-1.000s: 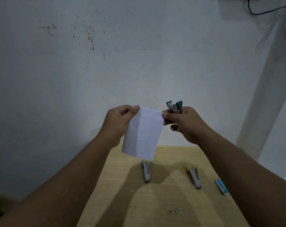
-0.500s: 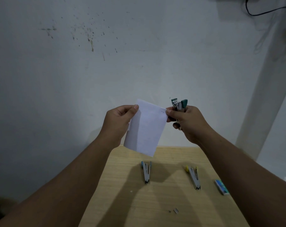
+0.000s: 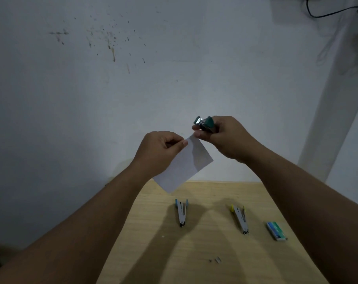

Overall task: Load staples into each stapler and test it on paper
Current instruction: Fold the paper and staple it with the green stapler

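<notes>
Frame centre: our left hand pinches the white paper at its top edge; our right hand grips the green stapler. Lower right, on the wooden table: blue stapler, yellow stapler, staple box.

No legible text anywhere.

Box at the table's right: green and blue print, too small and blurred to read. Paper: blank on the side facing the camera. Staplers on the table, blue-tipped and yellow-tipped: no readable brand or number. Same for the green stapler.
</notes>
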